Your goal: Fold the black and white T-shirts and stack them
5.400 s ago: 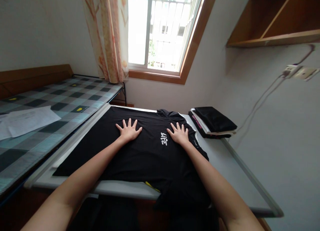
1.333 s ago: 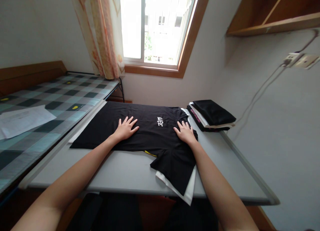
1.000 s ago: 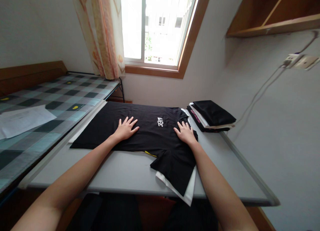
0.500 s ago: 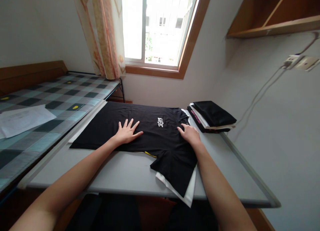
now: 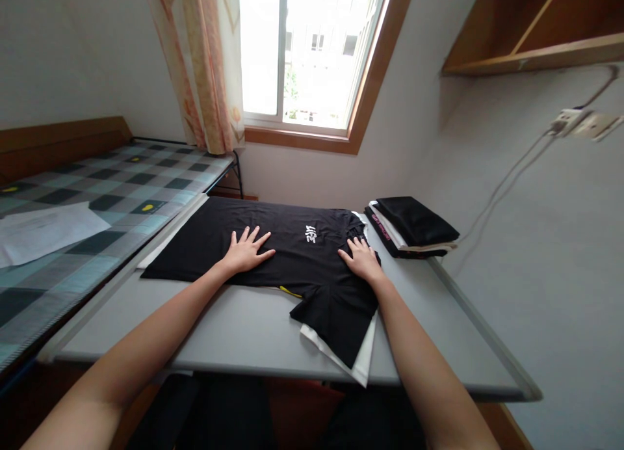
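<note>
A black T-shirt (image 5: 287, 242) with white lettering on its chest lies spread on the grey table (image 5: 234, 339), its collar towards the right. White fabric shows from beneath it at the near sleeve and the left hem. Flat on the middle of the shirt rests my left hand (image 5: 245, 250), fingers spread. My right hand (image 5: 361, 258) lies on the shirt near the collar, its fingers apart and palm down. Neither hand grips anything.
Folded clothes (image 5: 412, 225) are stacked at the table's back right. On the left stands a bed (image 5: 97, 196) with a checked mattress and white papers (image 5: 49, 235) on it. Behind are a window and curtain; a wooden shelf (image 5: 536, 56) and a socket are on the right wall.
The shirt has shifted slightly away from me and to the left at its collar end. My right hand has moved a little left, and its fingers lie more spread.
</note>
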### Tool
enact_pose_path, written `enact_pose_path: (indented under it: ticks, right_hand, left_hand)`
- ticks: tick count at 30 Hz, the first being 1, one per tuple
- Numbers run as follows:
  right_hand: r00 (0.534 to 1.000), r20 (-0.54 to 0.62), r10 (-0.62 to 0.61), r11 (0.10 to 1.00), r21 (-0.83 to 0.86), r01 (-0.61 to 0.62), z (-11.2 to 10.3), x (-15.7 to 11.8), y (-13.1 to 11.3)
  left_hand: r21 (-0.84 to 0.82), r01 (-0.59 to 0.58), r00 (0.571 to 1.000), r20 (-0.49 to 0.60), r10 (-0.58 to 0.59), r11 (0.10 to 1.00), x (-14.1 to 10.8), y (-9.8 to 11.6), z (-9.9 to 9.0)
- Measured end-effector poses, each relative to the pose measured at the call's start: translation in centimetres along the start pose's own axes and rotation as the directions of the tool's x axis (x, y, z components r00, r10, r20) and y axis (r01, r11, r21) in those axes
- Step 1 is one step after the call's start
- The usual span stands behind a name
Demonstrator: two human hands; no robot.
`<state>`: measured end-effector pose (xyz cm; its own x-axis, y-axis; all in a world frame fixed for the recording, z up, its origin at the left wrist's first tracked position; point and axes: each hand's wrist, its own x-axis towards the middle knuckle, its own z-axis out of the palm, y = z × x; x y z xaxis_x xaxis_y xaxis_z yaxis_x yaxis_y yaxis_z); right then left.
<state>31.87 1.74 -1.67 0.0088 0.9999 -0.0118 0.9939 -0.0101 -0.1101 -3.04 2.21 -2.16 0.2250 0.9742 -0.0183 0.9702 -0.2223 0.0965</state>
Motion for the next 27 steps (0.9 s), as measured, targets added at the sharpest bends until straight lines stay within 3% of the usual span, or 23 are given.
enact_pose_path:
  ticks: [5, 10, 17, 27]
  right_hand:
    - [1.0, -0.026, -0.008, 1.0, 0.014, 0.009, 0.09, -0.03, 0.15]
    - [0.983, -0.157, -0.091, 0.994, 0.04, 0.099, 0.02, -0.19, -0.23]
    - [0.981, -0.014, -0.195, 0.978, 0.077, 0.195, 0.14, -0.27, -0.7]
    - [0.982, -0.02, -0.19, 0.98, 0.061, 0.191, 0.34, -0.09, -0.5]
  left_hand:
    - [-0.005, -0.009, 1.0, -0.016, 0.009, 1.0, -0.14, 0.13, 0.08]
    - [0.0, -0.013, 1.0, -0.018, 0.013, 1.0, -0.08, 0.08, 0.19]
    - [0.0, -0.016, 1.0, -0.024, 0.016, 1.0, -0.22, 0.2, 0.02]
    - [0.005, -0.018, 0.999, -0.026, 0.018, 1.0, -0.16, 0.14, 0.13]
